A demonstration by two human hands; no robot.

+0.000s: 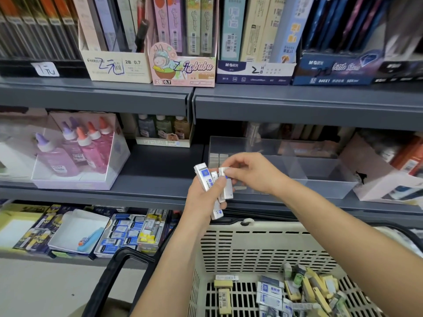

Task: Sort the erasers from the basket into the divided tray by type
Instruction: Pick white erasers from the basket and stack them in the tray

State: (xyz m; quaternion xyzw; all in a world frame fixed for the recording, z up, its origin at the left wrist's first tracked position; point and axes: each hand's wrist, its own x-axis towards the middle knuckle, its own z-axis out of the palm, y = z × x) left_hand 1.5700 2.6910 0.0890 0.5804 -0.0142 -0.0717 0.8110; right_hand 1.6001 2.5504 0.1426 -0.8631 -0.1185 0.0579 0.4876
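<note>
My left hand (pixel 201 197) grips a small stack of white erasers with blue labels (pixel 207 179), held upright in front of the middle shelf. My right hand (pixel 249 172) pinches the top of one of those erasers (pixel 223 172) between thumb and fingers. Just behind both hands stands the clear divided tray (pixel 320 179); a few white erasers (pixel 218 157) are stacked in its far-left compartment. Below, the beige slotted basket (pixel 251 245) holds several loose erasers (pixel 297 291), white-blue and yellow ones mixed.
Grey shelves run across the view. Glue bottles in a pink box (pixel 75 152) stand left of the tray, a white box (pixel 384 179) to its right. Pencil-lead boxes (pixel 183 65) line the upper shelf. The basket's black handle (pixel 109 275) hangs at lower left.
</note>
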